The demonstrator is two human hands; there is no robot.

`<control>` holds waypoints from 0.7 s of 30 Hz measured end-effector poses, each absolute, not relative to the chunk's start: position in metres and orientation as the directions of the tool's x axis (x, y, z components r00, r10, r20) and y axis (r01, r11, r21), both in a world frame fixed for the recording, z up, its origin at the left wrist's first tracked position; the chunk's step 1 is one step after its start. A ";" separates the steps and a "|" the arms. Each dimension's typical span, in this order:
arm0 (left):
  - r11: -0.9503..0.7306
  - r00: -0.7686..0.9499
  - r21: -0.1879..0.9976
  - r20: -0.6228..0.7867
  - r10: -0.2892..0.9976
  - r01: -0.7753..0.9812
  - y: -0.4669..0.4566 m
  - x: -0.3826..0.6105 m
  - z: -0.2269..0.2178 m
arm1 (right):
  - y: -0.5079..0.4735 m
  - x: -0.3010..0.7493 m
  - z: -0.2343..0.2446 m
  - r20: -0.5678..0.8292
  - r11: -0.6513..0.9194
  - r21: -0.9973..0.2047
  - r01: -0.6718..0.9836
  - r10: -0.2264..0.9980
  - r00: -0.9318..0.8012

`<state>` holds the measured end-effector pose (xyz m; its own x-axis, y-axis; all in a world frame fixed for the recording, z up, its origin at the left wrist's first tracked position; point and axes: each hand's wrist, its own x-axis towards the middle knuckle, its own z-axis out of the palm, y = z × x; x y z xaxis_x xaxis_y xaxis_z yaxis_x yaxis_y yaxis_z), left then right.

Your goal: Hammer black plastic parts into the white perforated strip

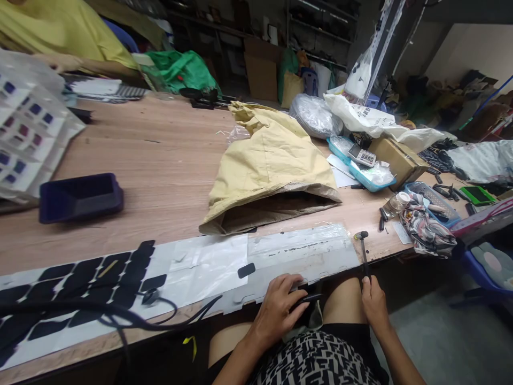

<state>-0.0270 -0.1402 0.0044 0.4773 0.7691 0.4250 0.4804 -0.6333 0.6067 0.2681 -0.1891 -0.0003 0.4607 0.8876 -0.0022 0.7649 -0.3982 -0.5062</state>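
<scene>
The left hand (pixel 278 305) pinched a small flat black piece (pixel 306 298) at the table's near edge, at six o'clock; the right hand (pixel 374 302) was closed round one slim black-handled hammer (pixel 364 251) at four o'clock. Judged mid-fitting, the piece needed seating before a tap. One loose black pad (pixel 246 270) lay on the grey plastic sheet (pixel 304 251); one yellow woven sack (pixel 268 166) sat at twelve o'clock.

**No legible writing in view**

Dark print runs across a white plastic bag (pixel 363 115) at the far right of the tabletop (pixel 160 160), but it is too small and blurred to read. The calculator (pixel 362 156) in the blue tray (pixel 371 184) shows keys whose markings cannot be made out. No brand, number or sign is readable.
</scene>
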 end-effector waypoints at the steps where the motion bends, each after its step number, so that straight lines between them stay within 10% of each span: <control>1: -0.629 0.467 0.589 0.425 0.775 0.508 -0.147 -0.028 0.002 | -0.189 0.268 -0.002 0.001 -0.395 -0.509 0.765 0.888 0.460; 13: -0.398 0.066 0.745 0.433 0.899 0.536 -0.032 0.022 0.031 | -0.189 0.269 -0.011 0.042 -0.374 -0.501 0.780 0.890 0.454; 21: 0.198 -0.149 0.764 -0.134 0.980 0.614 0.103 0.091 0.039 | -0.191 0.268 -0.019 0.075 -0.357 -0.526 0.772 0.885 0.460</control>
<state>0.0910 0.1027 0.0393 -0.1489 0.9797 -0.1340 0.6143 0.1979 0.7638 0.2685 -0.1914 -0.0191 0.4601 0.8847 0.0750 0.7720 -0.3570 -0.5259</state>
